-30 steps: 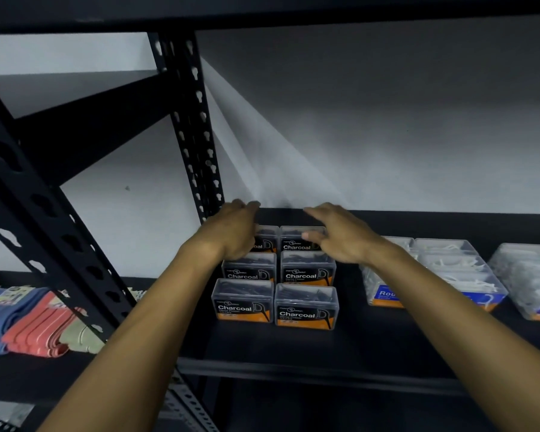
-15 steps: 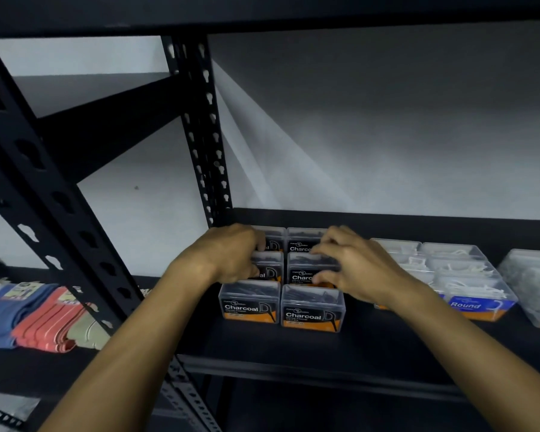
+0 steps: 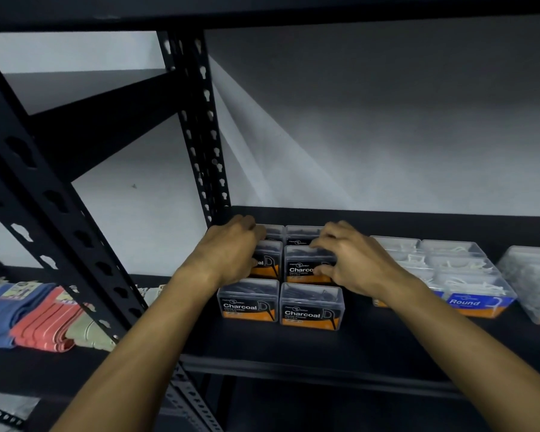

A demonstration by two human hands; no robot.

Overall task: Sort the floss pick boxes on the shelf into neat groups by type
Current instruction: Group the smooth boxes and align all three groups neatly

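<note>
1. We take the black upright post [image 3: 200,135] at the shelf's back left corner as our landmark; the Charcoal boxes [image 3: 311,307] stand just right of its foot on the black shelf [image 3: 293,347], two across and three deep, touching one another.
2. Our left hand [image 3: 231,254] lies over the left middle-row box [image 3: 267,260], nearest the post, with fingers curled down round it.
3. Our right hand [image 3: 353,260] is on the right middle-row box [image 3: 306,265], one box farther from the post, fingers bent over its top and thumb at its front label, gripping it.
4. The Round boxes [image 3: 474,294] sit farther right of the post, in their own close block, apart from the Charcoal group.
5. Another clear box [image 3: 533,285] lies farthest right.
6. Left of the post, on a neighbouring shelf, we see folded cloths [image 3: 41,319] in blue, red and beige.
</note>
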